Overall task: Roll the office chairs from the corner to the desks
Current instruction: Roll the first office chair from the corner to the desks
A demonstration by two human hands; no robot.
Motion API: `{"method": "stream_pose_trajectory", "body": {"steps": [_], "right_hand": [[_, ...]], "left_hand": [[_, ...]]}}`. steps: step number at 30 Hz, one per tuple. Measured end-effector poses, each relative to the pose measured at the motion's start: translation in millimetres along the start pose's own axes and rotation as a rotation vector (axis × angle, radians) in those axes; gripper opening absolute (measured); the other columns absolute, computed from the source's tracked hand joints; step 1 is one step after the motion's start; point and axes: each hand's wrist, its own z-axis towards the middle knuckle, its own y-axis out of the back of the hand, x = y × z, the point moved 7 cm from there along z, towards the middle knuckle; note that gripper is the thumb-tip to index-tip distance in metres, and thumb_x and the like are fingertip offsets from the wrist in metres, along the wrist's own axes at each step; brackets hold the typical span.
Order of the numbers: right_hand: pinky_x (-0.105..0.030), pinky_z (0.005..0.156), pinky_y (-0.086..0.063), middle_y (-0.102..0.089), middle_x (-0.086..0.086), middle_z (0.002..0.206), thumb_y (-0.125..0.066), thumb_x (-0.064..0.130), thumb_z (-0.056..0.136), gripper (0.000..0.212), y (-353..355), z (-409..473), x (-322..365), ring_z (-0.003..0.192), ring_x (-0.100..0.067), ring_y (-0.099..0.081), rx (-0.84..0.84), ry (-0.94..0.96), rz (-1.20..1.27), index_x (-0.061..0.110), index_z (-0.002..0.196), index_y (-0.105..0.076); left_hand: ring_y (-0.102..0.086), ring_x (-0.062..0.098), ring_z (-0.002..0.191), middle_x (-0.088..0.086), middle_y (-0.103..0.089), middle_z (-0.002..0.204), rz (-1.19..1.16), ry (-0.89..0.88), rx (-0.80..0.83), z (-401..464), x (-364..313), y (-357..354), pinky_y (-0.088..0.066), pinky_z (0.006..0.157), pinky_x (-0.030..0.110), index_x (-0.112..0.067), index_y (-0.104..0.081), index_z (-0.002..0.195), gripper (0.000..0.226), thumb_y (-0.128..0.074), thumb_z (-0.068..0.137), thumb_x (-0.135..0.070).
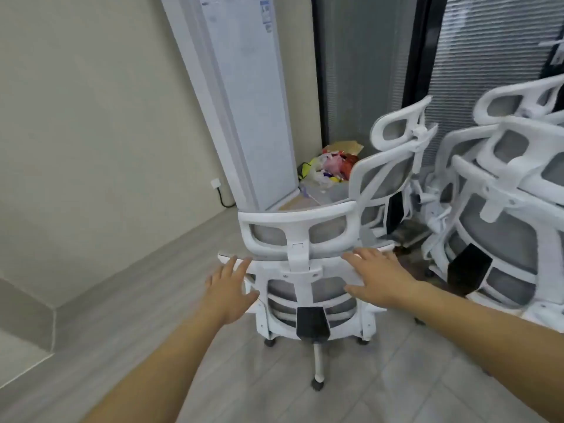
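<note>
A white office chair with grey mesh and a black lumbar block stands right in front of me, its back toward me. My left hand reaches to the left end of the backrest's top bar, fingers straight and spread, at or just touching the frame. My right hand lies flat over the right end of the same bar, fingers straight. A second white chair stands behind it to the right, and several more white chairs crowd the right edge.
A tall white standing air conditioner fills the corner behind the chair. A heap of coloured rubbish lies at its foot. A beige wall with a socket and cable runs on the left. Glass partitions with blinds stand behind the chairs.
</note>
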Motion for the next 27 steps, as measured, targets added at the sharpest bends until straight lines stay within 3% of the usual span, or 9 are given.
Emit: {"method": "stream_pose_trajectory", "body": {"steps": [4,7,9,12,15,18,22,27], "right_hand": [[-0.046,0.116,-0.02,-0.033,-0.001,0.15,-0.045,0.055,0.093,0.061,-9.0,40.7,-7.3,0.141,-0.024,-0.027,-0.047,0.058,-0.021,0.029,0.146,-0.031],[-0.037,0.109,-0.03,-0.042,0.002,0.136,-0.047,0.051,0.092,0.052,-16.3,58.6,-4.5,0.129,-0.021,-0.036,-0.058,0.079,0.009,0.027,0.137,-0.041],[-0.035,0.11,-0.027,-0.045,0.006,0.131,-0.047,0.053,0.091,0.049,-13.8,64.7,-0.2,0.125,-0.019,-0.038,-0.11,0.071,0.008,0.03,0.135,-0.045],[-0.034,0.111,-0.027,-0.047,0.01,0.13,-0.046,0.055,0.092,0.05,-15.0,74.3,8.5,0.124,-0.016,-0.04,-0.113,0.061,0.025,0.034,0.137,-0.044],[-0.033,0.111,-0.026,-0.046,0.011,0.137,-0.047,0.058,0.09,0.057,-18.8,81.5,11.7,0.127,-0.014,-0.04,-0.078,-0.021,0.073,0.035,0.142,-0.04],[-0.033,0.115,-0.021,-0.042,0.014,0.144,-0.053,0.061,0.087,0.064,-21.2,84.4,14.7,0.134,-0.013,-0.035,-0.055,-0.087,0.085,0.039,0.145,-0.037],[-0.034,0.115,-0.025,-0.047,0.016,0.142,-0.064,0.053,0.084,0.059,-22.4,86.1,18.9,0.132,-0.012,-0.038,-0.081,-0.183,0.108,0.042,0.139,-0.045],[-0.026,0.107,-0.027,-0.053,0.014,0.135,-0.07,0.041,0.084,0.049,-22.0,85.4,29.9,0.122,-0.012,-0.042,-0.158,-0.326,0.115,0.038,0.131,-0.054]], "left_hand": [[-0.004,0.026,0.148,-0.002,-0.006,0.163,0.029,-0.079,-0.048,30.9,-8.4,-8.4,-0.006,0.119,0.045,-0.041,-0.011,0.152,0.069,-0.044,0.093,-0.054],[-0.008,0.026,0.146,-0.004,-0.022,0.156,0.085,-0.165,-0.074,48.7,-5.4,-17.6,-0.005,0.119,0.041,-0.041,-0.025,0.148,0.064,-0.029,0.086,-0.059],[-0.02,0.027,0.143,-0.005,-0.037,0.146,0.086,-0.24,-0.114,59.5,-0.6,-18.3,-0.011,0.119,0.043,-0.039,-0.04,0.141,0.063,-0.026,0.083,-0.059],[-0.043,0.022,0.128,-0.008,-0.052,0.127,0.067,-0.354,-0.16,76.5,8.2,-21.1,-0.03,0.111,0.046,-0.037,-0.052,0.129,0.048,-0.038,0.086,-0.054],[-0.056,0.018,0.108,-0.01,-0.057,0.113,0.025,-0.476,-0.197,86.9,13.9,-18.3,-0.046,0.096,0.042,-0.039,-0.052,0.122,0.038,-0.048,0.086,-0.049],[-0.057,0.018,0.112,-0.011,-0.057,0.121,0.025,-0.572,-0.138,97.2,18.3,-14.5,-0.043,0.096,0.037,-0.04,-0.048,0.127,0.039,-0.052,0.089,-0.045],[-0.049,0.016,0.125,-0.013,-0.052,0.137,-0.005,-0.626,-0.036,119.2,30.5,-17.3,-0.033,0.103,0.035,-0.038,-0.048,0.137,0.057,-0.022,0.089,-0.055],[-0.063,0.009,0.094,-0.02,-0.064,0.112,-0.051,-0.712,-0.107,126.7,38.3,-32.6,-0.05,0.079,0.03,-0.044,-0.056,0.124,0.041,-0.039,0.088,-0.049]]}}
